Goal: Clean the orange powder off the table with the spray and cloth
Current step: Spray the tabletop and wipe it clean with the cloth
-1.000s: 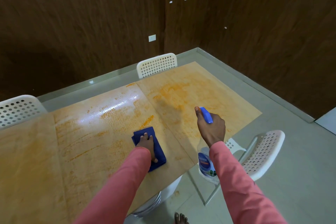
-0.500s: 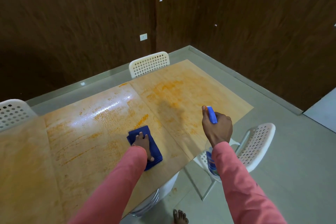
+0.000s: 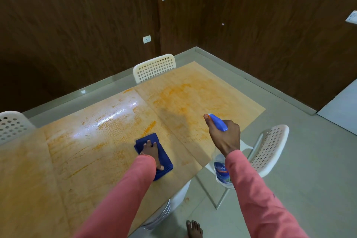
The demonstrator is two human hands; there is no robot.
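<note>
A wooden table (image 3: 81, 164) carries orange powder smears (image 3: 183, 100), heavy on its right panel and streaked across the wet, shiny middle panel. A folded blue cloth (image 3: 164, 158) lies near the table's front edge, and my left hand (image 3: 150, 150) presses flat on it with fingers spread. My right hand (image 3: 225, 137) grips a spray bottle (image 3: 221, 171) with a blue trigger head, held above the table's right front edge, nozzle pointing toward the far side. My hand and sleeve cover most of the bottle's clear body.
White perforated chairs stand around the table: one at the far side (image 3: 154, 67), one at the left (image 3: 11, 125), one at the right (image 3: 270, 150), another tucked under the front edge (image 3: 173, 205). Dark wooden walls close the corner. A bare foot (image 3: 194, 229) rests on the floor.
My left hand has pushed the cloth slightly left along the front of the table. My right hand has kept the spray bottle raised near the right edge, shifting a little.
</note>
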